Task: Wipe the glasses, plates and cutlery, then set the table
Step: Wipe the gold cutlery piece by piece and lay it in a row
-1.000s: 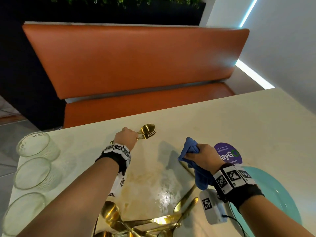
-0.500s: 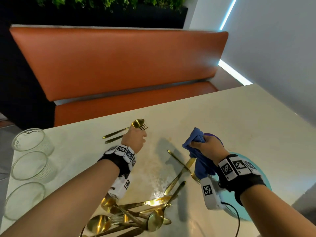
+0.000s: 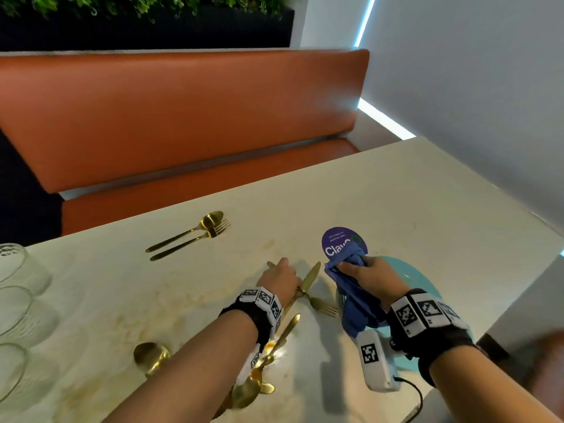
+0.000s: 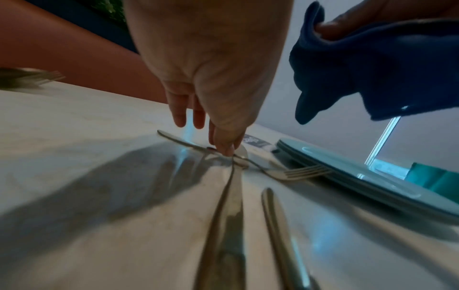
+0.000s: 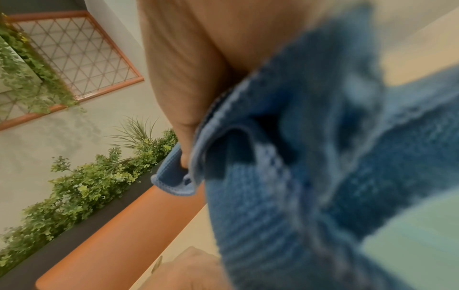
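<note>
Standing at the table's (image 3: 412, 190) left edge are three clear glasses (image 3: 18, 270), well apart from both hands. Further right a gold spoon (image 3: 210, 221) and fork (image 3: 218, 228) lie side by side near the far edge, beyond the left hand. A heap of cutlery (image 3: 256, 383) sits under the left forearm. The left hand (image 3: 279, 280) reaches down with its fingers (image 4: 224, 144) pointing to the tabletop, thumb and fingertip closing on a second fork (image 3: 320, 305) right where it crosses a knife (image 3: 309, 277); whether the grip is complete cannot be told. Just right of it the right hand (image 3: 374, 279) clutches a bunched blue cloth (image 3: 351, 288), fingers curled round it, above a stack of teal plates (image 4: 360, 172) whose rim the fork's tines nearly touch. A purple sticker (image 3: 337, 239) lies beyond the cloth
</note>
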A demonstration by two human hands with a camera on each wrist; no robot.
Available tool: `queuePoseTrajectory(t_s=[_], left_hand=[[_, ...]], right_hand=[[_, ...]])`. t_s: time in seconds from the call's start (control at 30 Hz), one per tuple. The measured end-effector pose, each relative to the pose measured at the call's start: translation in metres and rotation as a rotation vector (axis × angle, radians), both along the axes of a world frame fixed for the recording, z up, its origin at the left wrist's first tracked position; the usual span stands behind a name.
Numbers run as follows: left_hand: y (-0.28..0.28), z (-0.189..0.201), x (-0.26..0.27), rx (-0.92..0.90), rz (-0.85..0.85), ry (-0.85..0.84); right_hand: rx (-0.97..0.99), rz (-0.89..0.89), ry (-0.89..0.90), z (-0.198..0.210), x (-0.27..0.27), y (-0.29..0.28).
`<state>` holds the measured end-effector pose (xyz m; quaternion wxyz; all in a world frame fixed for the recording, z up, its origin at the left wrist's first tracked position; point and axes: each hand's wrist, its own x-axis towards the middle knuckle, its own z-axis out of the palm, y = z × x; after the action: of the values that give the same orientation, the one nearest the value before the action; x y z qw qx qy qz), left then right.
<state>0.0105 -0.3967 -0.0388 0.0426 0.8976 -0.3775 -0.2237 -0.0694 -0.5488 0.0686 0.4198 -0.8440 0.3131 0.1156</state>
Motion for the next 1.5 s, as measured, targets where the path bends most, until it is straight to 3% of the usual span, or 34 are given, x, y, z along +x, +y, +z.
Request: queuePoseTrajectory(t_s=[0.17, 0.33, 0.4, 0.5, 0.63, 0.7, 0.83, 0.93, 1.1, 1.17, 1.23, 1.33, 1.43, 1.5], left_hand=[[-0.001, -0.005, 0.007, 0.031, -0.078, -0.126], [0.003, 0.01, 0.011, 0.034, -0.033, -0.086], [0.008, 0.023, 0.011, 0.015, 0.138, 0.031], [0.019, 0.044, 0.011, -0.144, 0.47, 0.281], [0.036, 0.071, -0.006, -0.557, 0.836, 0.711], [0.044, 0.08, -0.024, -0.634, 0.859, 0.81], [0.06, 0.092, -0.065, -0.637, 0.773, 0.831], [0.083, 0.1, -0.085, -0.684, 0.825, 0.859], [0.125, 0.118, -0.1, -0.715, 0.847, 0.844], [0.138, 0.121, -0.105, -0.709, 0.867, 0.816], [0.15, 0.123, -0.108, -0.754, 0.946, 0.762], [0.163, 0.128, -0.108, -0.901, 1.079, 0.718], [0.157, 0.134, -0.115, -0.943, 1.001, 0.707], [0.151, 0.136, -0.12, -0.957, 0.958, 0.704]], right_hand=[[0.013, 0.001, 0.027, -0.013, 0.002, -0.014], [-0.038, 0.102, 0.054, -0.018, 0.01, -0.017], [-0.077, 0.101, 0.019, -0.018, 0.012, -0.019], [-0.066, -0.059, -0.036, -0.016, 0.008, -0.018], [0.266, -0.231, -0.056, -0.023, 0.002, 0.007], [0.403, -0.243, -0.057, -0.022, 0.0, 0.035], [0.593, -0.292, -0.115, -0.019, -0.007, 0.087], [0.462, -0.258, -0.16, -0.017, -0.011, 0.104], [-0.268, 0.251, -0.242, 0.013, -0.015, 0.124], [-0.335, 0.21, -0.321, 0.02, -0.015, 0.126], [-0.235, 0.066, -0.359, 0.028, -0.015, 0.122], [0.222, -0.054, -0.316, 0.036, -0.031, 0.139], [0.461, 0.02, -0.211, 0.03, -0.046, 0.176], [0.495, 0.004, -0.236, 0.027, -0.046, 0.19]])
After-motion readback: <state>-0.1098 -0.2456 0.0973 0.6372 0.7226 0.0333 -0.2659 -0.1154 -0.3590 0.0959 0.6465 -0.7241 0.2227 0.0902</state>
